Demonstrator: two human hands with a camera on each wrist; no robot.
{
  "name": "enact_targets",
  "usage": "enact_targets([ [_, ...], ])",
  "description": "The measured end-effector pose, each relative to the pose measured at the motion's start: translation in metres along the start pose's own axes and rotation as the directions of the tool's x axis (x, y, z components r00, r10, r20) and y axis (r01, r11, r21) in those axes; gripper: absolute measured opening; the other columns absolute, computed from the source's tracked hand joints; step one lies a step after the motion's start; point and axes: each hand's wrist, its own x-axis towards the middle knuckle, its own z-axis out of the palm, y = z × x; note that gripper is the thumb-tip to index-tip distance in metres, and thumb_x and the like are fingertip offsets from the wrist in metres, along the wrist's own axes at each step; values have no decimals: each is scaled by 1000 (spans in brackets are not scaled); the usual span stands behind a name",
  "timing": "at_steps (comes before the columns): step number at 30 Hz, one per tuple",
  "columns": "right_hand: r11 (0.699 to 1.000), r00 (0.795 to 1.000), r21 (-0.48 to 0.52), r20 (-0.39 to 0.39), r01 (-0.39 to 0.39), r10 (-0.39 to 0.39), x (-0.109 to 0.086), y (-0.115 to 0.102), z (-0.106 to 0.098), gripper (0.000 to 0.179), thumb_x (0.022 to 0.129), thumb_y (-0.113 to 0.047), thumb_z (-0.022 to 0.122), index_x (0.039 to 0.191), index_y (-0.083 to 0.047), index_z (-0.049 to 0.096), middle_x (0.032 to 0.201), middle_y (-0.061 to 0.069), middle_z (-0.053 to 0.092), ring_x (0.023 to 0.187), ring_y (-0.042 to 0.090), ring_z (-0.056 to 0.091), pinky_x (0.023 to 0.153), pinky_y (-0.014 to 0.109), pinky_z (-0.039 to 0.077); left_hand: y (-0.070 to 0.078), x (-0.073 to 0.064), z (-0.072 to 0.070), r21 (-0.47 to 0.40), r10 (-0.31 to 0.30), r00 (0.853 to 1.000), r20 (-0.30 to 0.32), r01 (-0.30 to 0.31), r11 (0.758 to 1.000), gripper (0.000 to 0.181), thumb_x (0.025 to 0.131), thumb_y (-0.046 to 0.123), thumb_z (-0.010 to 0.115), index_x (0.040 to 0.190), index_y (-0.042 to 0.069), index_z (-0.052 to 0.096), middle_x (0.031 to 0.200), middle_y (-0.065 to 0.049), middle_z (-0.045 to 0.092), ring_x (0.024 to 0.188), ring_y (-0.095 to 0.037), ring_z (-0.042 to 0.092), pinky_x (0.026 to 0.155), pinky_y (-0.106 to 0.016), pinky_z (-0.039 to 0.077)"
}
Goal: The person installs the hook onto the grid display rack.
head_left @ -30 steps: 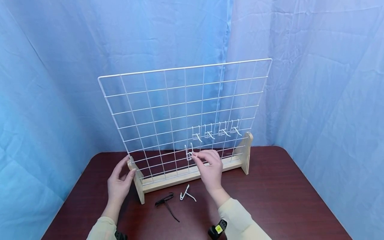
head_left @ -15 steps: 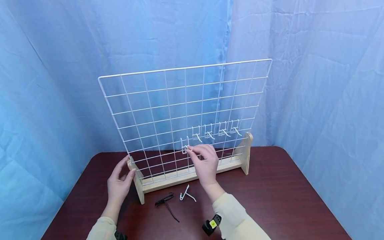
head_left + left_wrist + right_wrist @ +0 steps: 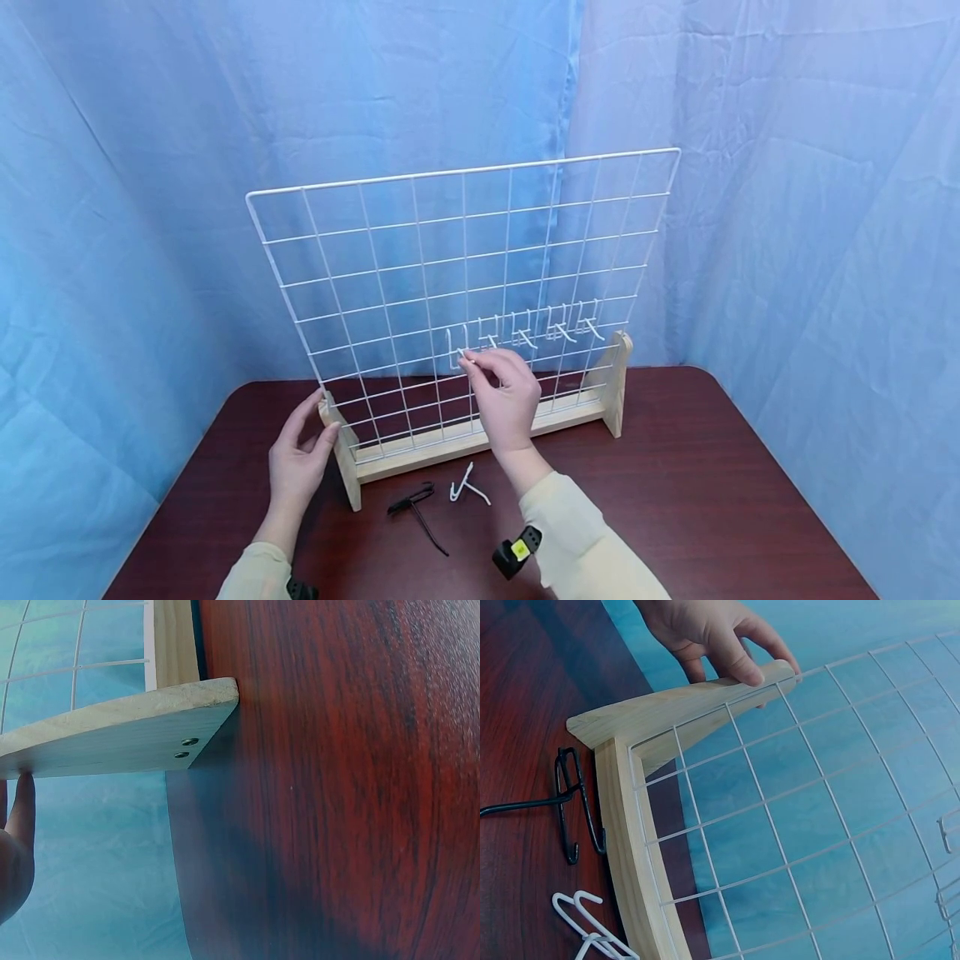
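Note:
In the head view, a white wire grid panel stands upright in a wooden stand. My right hand pinches the front arm of a white wire hook, whose two prongs point up and overlap the grid left of the hung hooks. My left hand grips the top of the stand's left side piece, thumb on one side and fingers on the other, as the right wrist view shows. Several white hooks hang in a row on the grid's right half.
A loose white hook and a black hook with a long arm lie on the dark red table before the stand. Blue curtains enclose the table at the back and sides.
My right hand has risen and shifted slightly left with the white hook, from below the hung row to about its height. My left hand stays on the stand.

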Motion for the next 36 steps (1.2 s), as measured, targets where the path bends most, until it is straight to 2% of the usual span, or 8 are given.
enact_targets([
  [5,1000,1000,10,-1,3,-3,2,-2,1,16,72,3,86,85,-5,80,82,6,73,73,22,66,65,19,52,0,0,0,-9,5,1000,-3,-5,1000,54,82,-15,71,133,-4,57,127,-11,61,109,10,51,81,-8,47],
  [10,1000,1000,23,-2,-9,9,4,-5,4,13,75,-1,85,86,-5,80,83,6,73,73,22,67,65,21,55,0,0,1,-6,13,1000,-4,-13,1000,54,82,-16,71,133,-5,57,126,-19,61,108,11,51,81,-8,47],
  [15,996,998,61,1,-65,65,7,-10,9,13,74,5,83,85,1,78,82,12,71,54,20,63,53,18,53,0,0,1,-12,13,1000,2,-13,1000,54,82,-16,70,133,-6,56,126,-25,60,108,12,51,81,-8,46],
  [22,998,999,40,-7,-38,38,20,-39,9,14,71,16,80,82,9,74,78,18,68,46,21,59,47,18,51,0,0,0,-3,4,1000,5,-3,1000,55,82,-16,70,134,-5,56,127,-25,60,109,13,49,81,-7,45],
  [25,998,999,18,4,-52,52,17,-28,12,13,74,9,82,85,3,77,80,12,70,47,17,59,60,23,57,0,0,0,-5,4,1000,3,-4,1000,55,82,-16,70,134,-5,56,127,-25,60,109,12,50,81,-8,46],
  [29,997,998,-44,26,-59,60,9,-6,15,13,77,-2,84,88,-6,80,84,3,72,53,10,60,65,23,56,0,0,0,-19,7,1000,6,-6,1000,55,82,-17,70,133,-6,56,126,-25,60,109,11,50,81,-8,46],
  [32,996,998,-74,37,-53,56,6,-3,15,11,77,-4,84,88,-7,80,85,2,73,57,10,61,55,18,53,1,0,0,-16,4,1000,10,-4,1000,55,82,-17,70,134,-6,56,126,-25,60,109,12,50,81,-8,46],
  [36,994,998,-98,48,-37,42,1,-1,13,11,78,-6,84,89,-7,80,87,1,73,61,12,63,58,18,53,0,-1,0,-2,2,1000,8,-2,1000,54,83,-16,70,134,-5,56,127,-25,60,109,10,50,81,-7,45],
])
